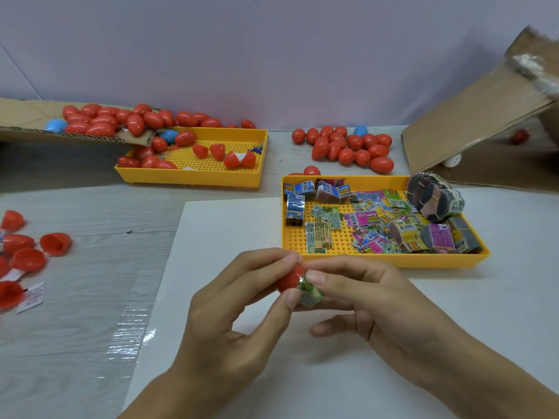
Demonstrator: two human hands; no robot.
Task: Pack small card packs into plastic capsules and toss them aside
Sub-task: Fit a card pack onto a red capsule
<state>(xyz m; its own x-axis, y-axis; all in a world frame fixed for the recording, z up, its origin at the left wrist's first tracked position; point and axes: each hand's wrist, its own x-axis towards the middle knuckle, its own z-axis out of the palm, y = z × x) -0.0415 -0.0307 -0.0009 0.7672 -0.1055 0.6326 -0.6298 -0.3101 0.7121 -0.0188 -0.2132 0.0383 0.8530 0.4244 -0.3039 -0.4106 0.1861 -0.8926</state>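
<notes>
Glossy green pack, red capsule half

Bright, even light with soft shadows under the hands. Glare streaks a plastic film on the worktop. Wide-angle bending at edges; the cardboard top right is blurred.

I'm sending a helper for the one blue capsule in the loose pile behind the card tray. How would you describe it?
Start at the yellow tray of card packs on the right. Behind it lies a loose pile of red capsules on the table. At the pile's far edge sits the blue capsule, the only blue one among them.
</notes>
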